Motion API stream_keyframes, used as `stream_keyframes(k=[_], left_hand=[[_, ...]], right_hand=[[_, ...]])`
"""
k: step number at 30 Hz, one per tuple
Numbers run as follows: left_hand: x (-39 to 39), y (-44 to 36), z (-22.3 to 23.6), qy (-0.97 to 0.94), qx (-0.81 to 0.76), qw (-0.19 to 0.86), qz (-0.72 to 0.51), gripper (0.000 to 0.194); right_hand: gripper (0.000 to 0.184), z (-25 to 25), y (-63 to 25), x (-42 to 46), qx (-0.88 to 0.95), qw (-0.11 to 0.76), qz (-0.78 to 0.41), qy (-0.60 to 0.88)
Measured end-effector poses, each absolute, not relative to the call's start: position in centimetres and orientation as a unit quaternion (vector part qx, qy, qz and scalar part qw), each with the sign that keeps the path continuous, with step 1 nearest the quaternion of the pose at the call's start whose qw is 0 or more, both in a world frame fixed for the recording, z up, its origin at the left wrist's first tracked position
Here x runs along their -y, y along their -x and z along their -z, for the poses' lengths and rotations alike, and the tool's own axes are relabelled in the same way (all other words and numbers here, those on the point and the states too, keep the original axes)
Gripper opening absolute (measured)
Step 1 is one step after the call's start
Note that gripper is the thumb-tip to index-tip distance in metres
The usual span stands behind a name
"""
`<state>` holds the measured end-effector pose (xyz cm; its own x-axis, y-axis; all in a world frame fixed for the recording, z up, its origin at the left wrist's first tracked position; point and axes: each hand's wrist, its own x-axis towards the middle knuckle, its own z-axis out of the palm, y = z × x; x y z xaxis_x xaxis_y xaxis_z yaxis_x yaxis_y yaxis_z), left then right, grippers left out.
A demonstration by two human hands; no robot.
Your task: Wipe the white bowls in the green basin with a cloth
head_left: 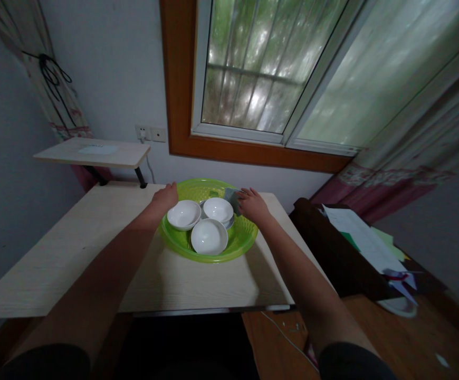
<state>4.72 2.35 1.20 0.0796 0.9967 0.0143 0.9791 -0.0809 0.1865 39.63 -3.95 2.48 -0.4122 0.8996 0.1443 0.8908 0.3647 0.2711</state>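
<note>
A green plastic basin [249, 244] sits on the pale wooden table with white bowls inside. One white bowl [183, 214] is at the left, another white bowl [218, 209] at the back right, and a third white bowl [209, 237] in front; more dishes show partly beneath them. My left hand [165, 197] is closed at the basin's left rim, its fingertips partly hidden. At the right rear rim, my right hand [252, 203] is closed on a grey cloth [231, 198], which hangs into the basin beside the right bowl.
The table [209, 285] has a small raised shelf [95, 153] at the back left, with a paper on it. Behind the table are a wall and a barred window [261, 68]. To the right stands a dark brown piece of furniture [332, 253] with papers. A cable [288, 338] runs below.
</note>
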Motion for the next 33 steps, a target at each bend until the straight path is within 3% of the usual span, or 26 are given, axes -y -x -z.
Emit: stream_keyframes(k=[14, 25, 33], left_hand=[[-2.2, -4.5, -0.4, -0.738, -0.67, 0.023, -0.077, 0.047], [-2.6, -4.3, -0.3, -0.738, -0.668, 0.034, -0.084, 0.045], [-2.6, -4.3, -0.3, -0.738, -0.669, 0.033, -0.084, 0.043]], right_hand=[[0.031, -2.1, -40.0, 5.5, -0.732, -0.082, -0.208, -0.643], [0.025, 0.5, -42.0, 4.0, -0.716, -0.186, -0.136, -0.66], [0.031, 0.5, -42.0, 4.1, -0.712, -0.194, -0.114, -0.665]])
